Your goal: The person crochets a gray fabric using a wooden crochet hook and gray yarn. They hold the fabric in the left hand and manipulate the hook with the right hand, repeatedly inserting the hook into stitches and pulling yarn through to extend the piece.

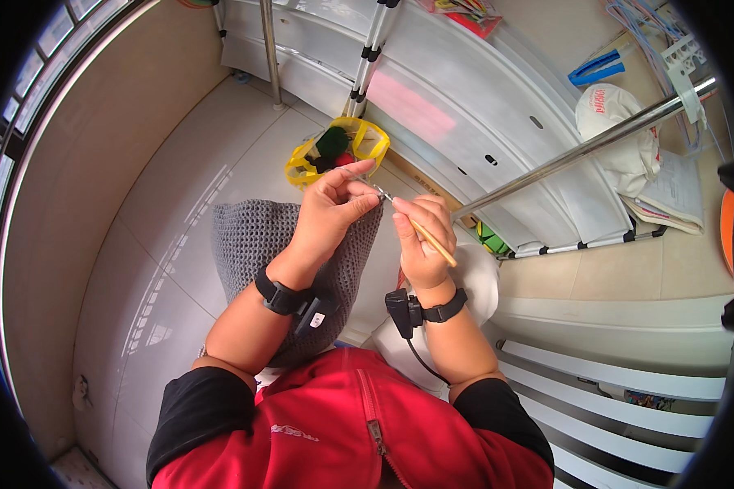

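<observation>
A grey crocheted piece [254,235] hangs over my lap, its open-mesh stitches showing on both sides of my left forearm. My left hand [333,205] pinches the upper edge of this fabric between thumb and fingers, with the index finger raised and grey yarn near it. In my right hand [425,238] is a crochet hook [433,242] with a tan handle and a metal shaft. The hook's tip meets the work right beside my left thumb. My fingers partly hide the stitches at that spot.
A yellow-trimmed clear bag [295,172] holding dark green and red yarn stands on the tiled floor [165,214]. White drawers [465,122] and a metal rail [563,156] run along the right. White slats [611,370] lie at the lower right.
</observation>
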